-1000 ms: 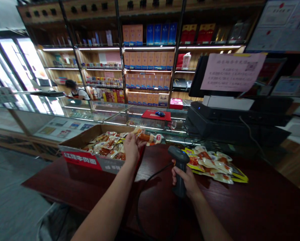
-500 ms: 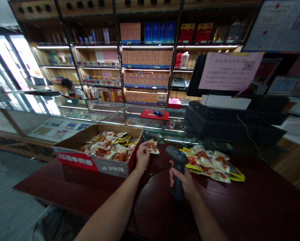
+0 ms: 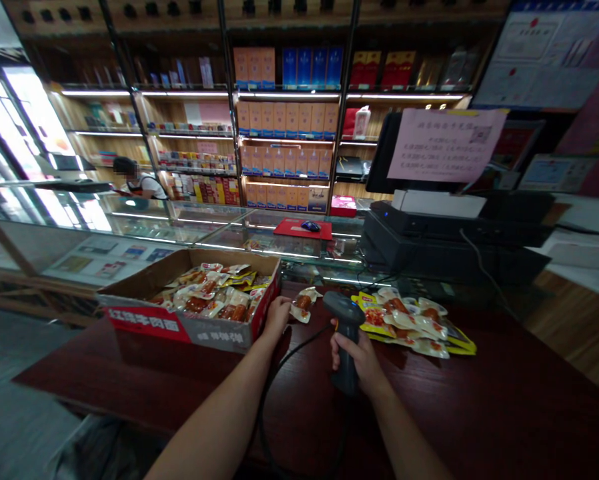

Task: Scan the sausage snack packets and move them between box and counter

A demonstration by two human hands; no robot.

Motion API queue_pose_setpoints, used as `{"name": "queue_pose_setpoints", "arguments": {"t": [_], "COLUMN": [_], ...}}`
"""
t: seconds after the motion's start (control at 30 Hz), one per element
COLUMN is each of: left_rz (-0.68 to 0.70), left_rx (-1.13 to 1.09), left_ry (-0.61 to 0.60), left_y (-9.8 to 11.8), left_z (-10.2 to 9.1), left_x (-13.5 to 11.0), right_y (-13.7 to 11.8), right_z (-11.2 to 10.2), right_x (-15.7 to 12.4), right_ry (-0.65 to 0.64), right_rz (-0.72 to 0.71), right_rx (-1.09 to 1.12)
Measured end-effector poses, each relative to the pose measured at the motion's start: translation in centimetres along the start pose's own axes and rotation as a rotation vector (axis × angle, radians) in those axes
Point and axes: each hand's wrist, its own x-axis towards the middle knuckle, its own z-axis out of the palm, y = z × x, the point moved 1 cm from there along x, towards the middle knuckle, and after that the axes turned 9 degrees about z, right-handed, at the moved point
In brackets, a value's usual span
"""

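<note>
The left hand (image 3: 278,316) sits half curled against the right wall of an open brown corrugated cardboard carton (image 3: 149,325) with a red printed band on its front, and it shows nothing gripped. A single clear vacuum-sealed meat snack packet (image 3: 302,306) lies just beside its fingers, right of the carton, though I cannot tell whether they touch it. The right hand (image 3: 357,360) is closed firmly around the grip of a black handheld barcode scanner (image 3: 345,340), which stands nearly upright, right of the carton, with its head leaning toward it. A thin black cable (image 3: 269,407) loops from the scanner across the dark red wooden tabletop (image 3: 479,413) that carries the carton. Inside the carton lies a heap of similar sealed snack packets (image 3: 204,300), and further right of it, past the scanner, a loose pile of yellow-and-clear packets (image 3: 404,323) lies on the tabletop. Behind the carton runs a glass display counter (image 3: 129,227), topped by a red mat (image 3: 292,229) with a blue computer mouse (image 3: 310,226). Back and right of the carton stands a black cash register (image 3: 419,237) below a pink paper notice (image 3: 447,145). Lit wooden shelves of orange and blue boxes (image 3: 284,120) rise behind the carton, and a person in a white top (image 3: 139,187) stands beyond the counter, far to its left.
</note>
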Motion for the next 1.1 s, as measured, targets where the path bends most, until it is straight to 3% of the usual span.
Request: {"name": "queue_pose_setpoints", "arguments": {"t": [0.1, 0.2, 0.3, 0.47, 0.63, 0.87, 1.1], "left_rz": [0.018, 0.05, 0.05, 0.134, 0.257, 0.304, 0.313], "left_rx": [0.052, 0.153, 0.094, -0.066, -0.083, -0.133, -0.154], "left_ry": [0.041, -0.005, -0.033, 0.109, 0.214, 0.196, 0.167], "left_y": [0.1, 0.0, -0.3, -0.6, 0.8, 3.1, 3.1], "left_z": [0.2, 0.5, 0.8, 0.8, 0.1, -0.3, -0.6], "left_x": [-0.1, -0.4, -0.5, -0.4, -0.5, -1.4, -1.4], "right_y": [0.1, 0.2, 0.3, 0.3, 0.3, 0.1, -0.1], "right_z": [0.0, 0.0, -0.1, -0.2, -0.3, -0.2, -0.5], "right_x": [0.0, 0.1, 0.2, 0.4, 0.4, 0.2, 0.4], "right_ry": [0.004, 0.02, 0.021, 0.014, 0.051, 0.058, 0.099], "right_rz": [-0.001, 0.011, 0.019, 0.013, 0.015, 0.008, -0.01], "right_rx": [0.0, -0.015, -0.02, -0.027, -0.051, -0.015, 0.001]}}
